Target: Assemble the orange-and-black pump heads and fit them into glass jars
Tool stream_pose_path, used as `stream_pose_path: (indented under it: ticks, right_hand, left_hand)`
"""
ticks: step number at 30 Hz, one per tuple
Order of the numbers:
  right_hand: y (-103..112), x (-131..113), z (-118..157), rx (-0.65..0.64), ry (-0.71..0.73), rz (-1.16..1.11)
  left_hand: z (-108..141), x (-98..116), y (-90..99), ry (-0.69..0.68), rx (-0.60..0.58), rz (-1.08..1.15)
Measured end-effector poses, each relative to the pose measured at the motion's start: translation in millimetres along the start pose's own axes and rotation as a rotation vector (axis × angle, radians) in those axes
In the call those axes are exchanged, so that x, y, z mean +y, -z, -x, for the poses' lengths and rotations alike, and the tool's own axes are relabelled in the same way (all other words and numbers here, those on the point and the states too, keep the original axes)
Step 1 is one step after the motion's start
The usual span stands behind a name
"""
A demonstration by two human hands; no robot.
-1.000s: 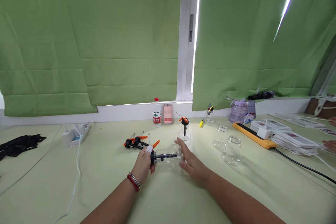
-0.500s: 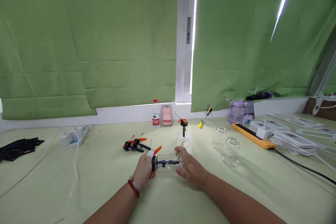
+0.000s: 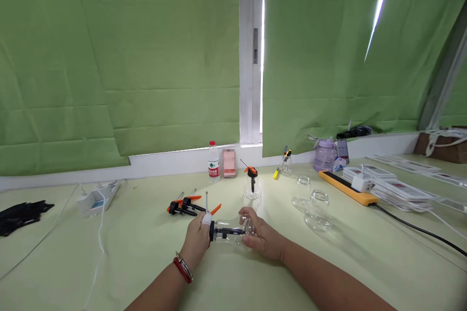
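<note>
A clear bottle (image 3: 230,223) lies on its side between my hands, just above the table. My right hand (image 3: 267,237) grips it around the base end, fingers curled over the wall. At its mouth, my left hand (image 3: 196,239) is closed on the black cap of a spray head (image 3: 212,231), whose orange lever and thin metal spout stick up. The head's black tube reaches inside the bottle. Beyond my left hand lie loose black-and-orange spray heads (image 3: 185,205). A bottle fitted with such a head (image 3: 252,185) stands upright straight ahead.
Open clear bottles (image 3: 318,214) stand to the right. Behind are a water bottle (image 3: 214,165), a pink box (image 3: 229,163) and a small glass with tools (image 3: 286,169). An orange power strip (image 3: 346,188) and stacked white frames (image 3: 403,194) lie right; a white power strip (image 3: 98,199) left.
Little differs. My view has shifted slightly, and both hands keep their hold on the bottle and spray head. The left hand's fingers and the cap have turned slightly.
</note>
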State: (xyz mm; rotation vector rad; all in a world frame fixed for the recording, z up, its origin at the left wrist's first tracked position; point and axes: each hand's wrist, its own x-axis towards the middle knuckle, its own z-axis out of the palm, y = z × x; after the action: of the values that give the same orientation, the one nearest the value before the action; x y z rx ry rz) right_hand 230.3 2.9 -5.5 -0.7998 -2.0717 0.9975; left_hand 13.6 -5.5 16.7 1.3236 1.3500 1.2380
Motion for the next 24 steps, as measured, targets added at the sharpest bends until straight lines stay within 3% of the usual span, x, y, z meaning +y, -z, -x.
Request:
stream_pose_path:
  ticks: [5, 10, 13, 16, 21, 24]
  right_hand:
    - [1, -8, -4, 0.059, 0.064, 0.329]
    - [1, -11, -7, 0.07, 0.111, 0.491]
    - [12, -3, -7, 0.142, 0.061, 0.524]
    - [32, 8, -5, 0.197, 0.037, 0.569]
    - [62, 26, 4, 0.299, -0.052, 0.414]
    - [69, 40, 6, 0.43, -0.107, 0.263]
  left_hand:
    - [-1, 0, 5.9, -0.152, 0.017, -0.134]
    - [11, 9, 3.2, -0.183, -0.131, -0.059]
    - [15, 9, 1.0, -0.245, -0.197, -0.03]
    - [9, 1, 1.2, -0.252, -0.185, -0.079]
    - [-12, -18, 10.4, -0.209, -0.117, -0.196]
    - [-25, -28, 20.6, -0.248, -0.014, -0.323]
